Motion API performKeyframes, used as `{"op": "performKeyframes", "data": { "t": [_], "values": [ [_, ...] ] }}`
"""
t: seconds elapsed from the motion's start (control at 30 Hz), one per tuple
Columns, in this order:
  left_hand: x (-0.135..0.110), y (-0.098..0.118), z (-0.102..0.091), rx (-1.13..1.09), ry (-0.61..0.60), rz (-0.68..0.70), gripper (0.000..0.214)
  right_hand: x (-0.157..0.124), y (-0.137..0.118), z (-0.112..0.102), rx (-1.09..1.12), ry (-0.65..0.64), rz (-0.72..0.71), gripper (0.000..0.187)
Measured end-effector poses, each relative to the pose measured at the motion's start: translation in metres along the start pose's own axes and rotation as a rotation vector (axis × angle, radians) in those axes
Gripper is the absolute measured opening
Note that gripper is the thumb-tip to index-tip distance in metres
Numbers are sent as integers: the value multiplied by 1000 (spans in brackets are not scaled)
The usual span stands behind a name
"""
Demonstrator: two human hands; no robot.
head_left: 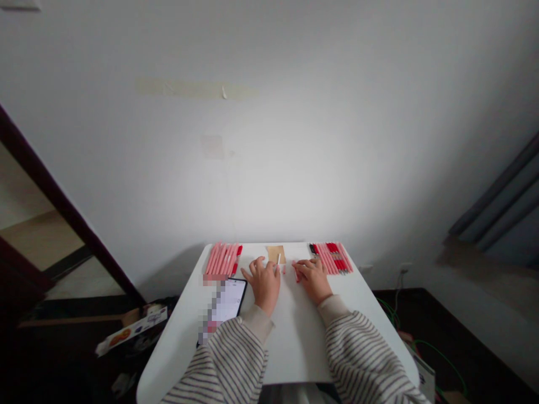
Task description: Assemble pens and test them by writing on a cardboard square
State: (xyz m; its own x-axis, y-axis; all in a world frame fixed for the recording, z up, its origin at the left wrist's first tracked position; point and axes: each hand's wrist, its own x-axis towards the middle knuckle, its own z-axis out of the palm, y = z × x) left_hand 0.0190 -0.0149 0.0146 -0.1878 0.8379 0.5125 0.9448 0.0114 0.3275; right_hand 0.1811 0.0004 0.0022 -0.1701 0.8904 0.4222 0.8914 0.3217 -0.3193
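Observation:
My left hand (264, 280) rests on the white table (295, 348), fingers curled around a thin white pen refill (278, 260) that sticks up past them. My right hand (312, 278) lies beside it, fingers pinched on a small pink pen part (296, 274). A tiny pink piece (284, 270) lies on the table between the two hands. Just beyond them sits a small brown card (275, 252). Both arms wear striped sleeves.
A row of pink pens (221, 261) lies at the table's far left, and a row of pink, red and black pens (332, 258) at the far right. A phone (225, 306) lies left of my left hand. A white wall rises behind the table; boxes and cables lie on the floor.

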Motion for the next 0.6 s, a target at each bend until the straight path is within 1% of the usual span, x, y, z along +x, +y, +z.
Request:
{"op": "performKeyframes", "data": {
  "t": [0.17,0.33,0.5,0.6],
  "values": [
    [0,1,-1,11,3,4,25,0,0,1,-14,7,0,29],
    [0,0,0,14,0,3,25,0,2,2,29,14,14,29],
    [0,0,1,13,-3,0,25,1,9,3,23,72,96,29],
    [-1,1,0,12,-22,-4,25,1,14,4,-3,86,157,24]
  ]
}}
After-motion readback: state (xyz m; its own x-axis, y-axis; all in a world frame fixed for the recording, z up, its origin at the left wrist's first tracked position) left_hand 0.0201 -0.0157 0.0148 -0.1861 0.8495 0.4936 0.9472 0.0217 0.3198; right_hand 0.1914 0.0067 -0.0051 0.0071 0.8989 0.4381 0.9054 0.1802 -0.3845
